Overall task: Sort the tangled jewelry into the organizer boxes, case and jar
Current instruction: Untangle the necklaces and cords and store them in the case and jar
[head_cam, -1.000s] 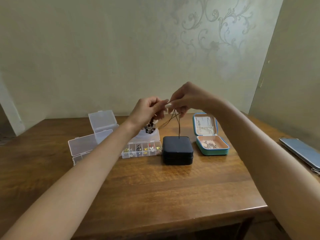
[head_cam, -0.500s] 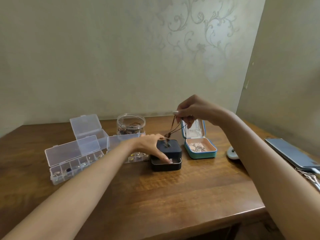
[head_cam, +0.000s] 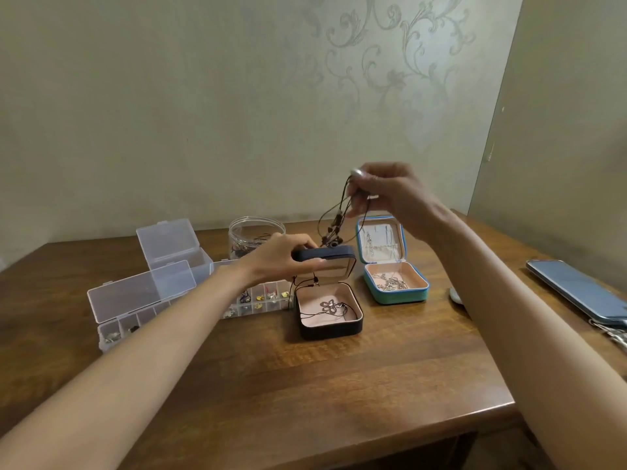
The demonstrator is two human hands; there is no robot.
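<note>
Toward tabletop's (head_cam: 339, 385) far edge: L hand (head_cam: 285, 257) grips case lid (head_cam: 339, 264); R hand (head_cam: 390, 195) pinches necklace (head_cam: 334, 228). Lower slowly, coiling it inside.

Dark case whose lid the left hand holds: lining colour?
Pale pink lining inside the dark case; head view, the only one, shows it.

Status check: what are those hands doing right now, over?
Left hand grips black case lid, case open. Right hand pinches beaded cord necklace, dangling near lid. Flower pendant lies inside.
</note>
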